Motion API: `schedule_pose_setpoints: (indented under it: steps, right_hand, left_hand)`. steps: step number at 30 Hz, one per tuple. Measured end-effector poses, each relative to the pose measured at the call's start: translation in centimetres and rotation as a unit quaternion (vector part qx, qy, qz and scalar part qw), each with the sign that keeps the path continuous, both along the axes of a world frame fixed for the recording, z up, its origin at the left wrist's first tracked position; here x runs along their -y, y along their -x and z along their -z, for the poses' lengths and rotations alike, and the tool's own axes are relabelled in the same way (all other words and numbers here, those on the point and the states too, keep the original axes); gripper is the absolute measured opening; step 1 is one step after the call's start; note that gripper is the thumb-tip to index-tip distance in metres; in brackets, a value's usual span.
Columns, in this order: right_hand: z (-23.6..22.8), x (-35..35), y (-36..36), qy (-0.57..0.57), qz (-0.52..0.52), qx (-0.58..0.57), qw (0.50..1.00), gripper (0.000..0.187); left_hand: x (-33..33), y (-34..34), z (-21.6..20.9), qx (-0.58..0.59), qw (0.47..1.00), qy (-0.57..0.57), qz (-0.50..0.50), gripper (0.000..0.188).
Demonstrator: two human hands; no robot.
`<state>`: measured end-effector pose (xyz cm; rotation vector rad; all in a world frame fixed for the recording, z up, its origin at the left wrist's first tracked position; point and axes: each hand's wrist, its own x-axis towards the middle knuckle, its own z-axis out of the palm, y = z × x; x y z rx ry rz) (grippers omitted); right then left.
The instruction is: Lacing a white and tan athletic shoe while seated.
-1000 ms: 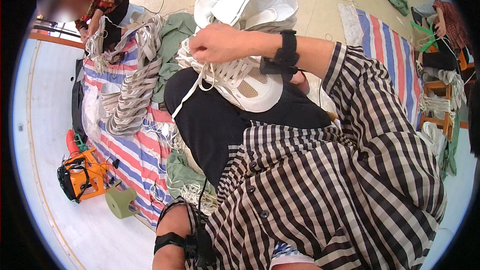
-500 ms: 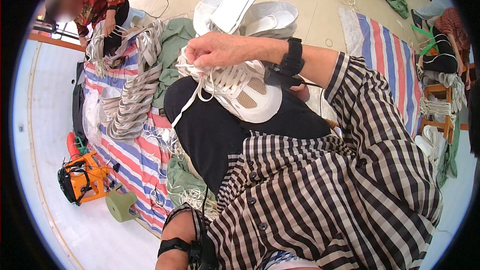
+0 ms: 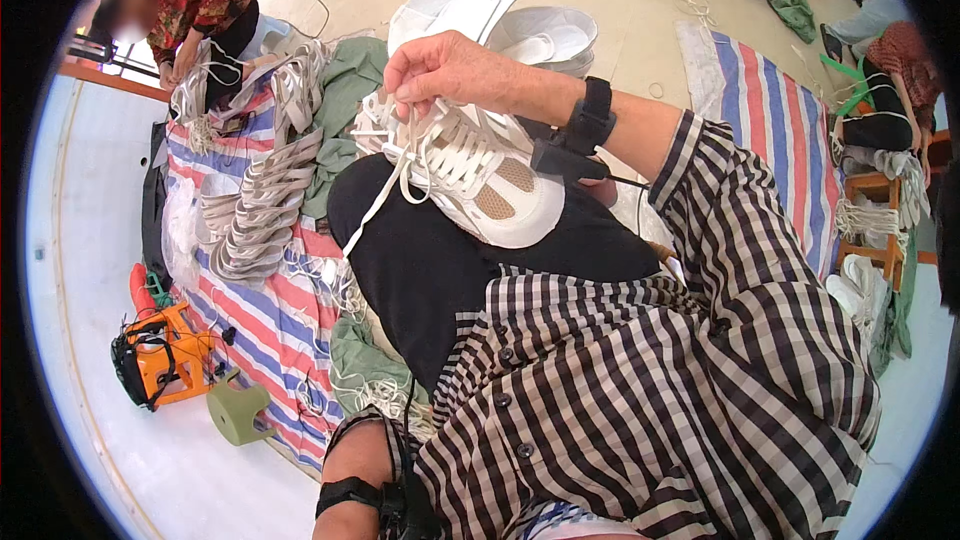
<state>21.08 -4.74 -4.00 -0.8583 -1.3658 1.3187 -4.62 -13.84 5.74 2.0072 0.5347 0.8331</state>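
A white sneaker (image 3: 520, 215) with tan mesh panels rests across my black-trousered thighs, its toe pointing toward me. Its white shoelace (image 3: 462, 155) crosses the front in several rows, and one loose end hangs over my left leg. Above the shoe's opening, my right hand (image 3: 440, 70) is closed, thumb and fingers pinching the shoelace. A black band with a small device (image 3: 575, 140) circles that wrist. My left arm (image 3: 355, 480), banded too, leaves the picture at the lower edge, so the left hand does not show.
White shoe-shaped pieces (image 3: 470, 10) lie beyond my knees. Stacked shoe uppers (image 3: 265, 210) cover part of a striped sheet (image 3: 270, 325) at left. An orange stool (image 3: 180, 355) and a green stool (image 3: 238, 410) stand nearer. One person (image 3: 205, 5) works at far left, another (image 3: 900, 75) at right.
My right hand has risen slightly and shifted right, drawing the pinched shoelace up from the shoe. The sneaker has barely moved. The person at far left has brought their hands lower and closer together.
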Motion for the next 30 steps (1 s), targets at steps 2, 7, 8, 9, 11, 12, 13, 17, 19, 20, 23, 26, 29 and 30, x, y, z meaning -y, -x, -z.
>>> schedule_pose_setpoints:
  steps: [2, 7, 8, 9, 11, 12, 13, 17, 19, 20, 23, 26, 29, 30]
  right_hand:
    - [0.1, -0.1, -0.4, 0.003, 0.017, -0.031, 0.999, 0.011]
    - [0.3, 0.0, -2.2, 0.037, 0.104, -0.099, 0.989, 0.012]
    - [0.6, -0.1, -2.1, 0.038, 0.121, -0.115, 0.985, 0.013]
    - [0.8, 0.0, -2.2, 0.036, 0.118, -0.117, 0.985, 0.013]
    - [1.2, 0.3, -2.7, 0.014, 0.108, -0.033, 0.993, 0.015]
    - [1.1, 0.2, -2.3, 0.003, 0.113, -0.008, 0.994, 0.016]
    - [1.0, 0.0, -1.9, -0.002, 0.106, -0.011, 0.994, 0.016]
    - [2.2, 0.2, -3.3, -0.046, 0.135, 0.107, 0.984, 0.025]
    - [2.5, 0.9, -2.6, -0.115, 0.222, 0.253, 0.934, 0.026]
    - [2.6, 1.4, -2.6, -0.136, 0.247, 0.260, 0.924, 0.022]
    - [2.8, 1.1, -2.5, -0.168, 0.258, 0.344, 0.887, 0.018]
    - [2.9, 1.2, -3.1, -0.202, 0.267, 0.355, 0.872, 0.013]
    - [3.1, 1.4, -3.3, -0.218, 0.260, 0.417, 0.843, 0.010]
    - [3.1, 1.5, -3.2, -0.234, 0.260, 0.448, 0.823, 0.009]
  left_hand:
    - [-0.1, -0.3, 0.0, 0.007, 1.000, -0.002, -0.002, 0.025]
    - [-0.3, -0.8, -0.6, 0.016, 1.000, -0.012, -0.020, 0.027]
    - [-0.3, -1.0, -0.8, 0.016, 0.999, -0.015, -0.025, 0.027]
    - [-0.3, -1.1, -1.1, 0.015, 0.999, -0.017, -0.030, 0.027]
    - [-0.3, -0.9, -0.7, 0.017, 0.999, -0.022, -0.034, 0.028]
    - [0.0, -0.5, -0.9, 0.016, 0.999, -0.027, -0.043, 0.028]
    - [0.4, 0.0, -1.2, 0.015, 0.998, -0.032, -0.052, 0.028]
    - [-4.1, -3.2, 3.3, -0.085, 0.980, 0.077, -0.165, 0.034]
    - [-6.1, -3.9, 6.0, -0.094, 0.976, 0.143, -0.137, 0.034]
    - [-6.6, -4.1, 7.1, -0.131, 0.977, 0.105, -0.129, 0.033]
    - [-7.0, -3.4, 8.0, -0.181, 0.974, 0.003, -0.139, 0.028]
    - [-7.6, -2.9, 8.7, -0.195, 0.971, -0.078, -0.112, 0.022]
    - [-7.7, -2.8, 8.5, -0.206, 0.970, -0.111, -0.070, 0.017]
    - [-7.7, -2.8, 8.0, -0.209, 0.967, -0.130, -0.057, 0.016]
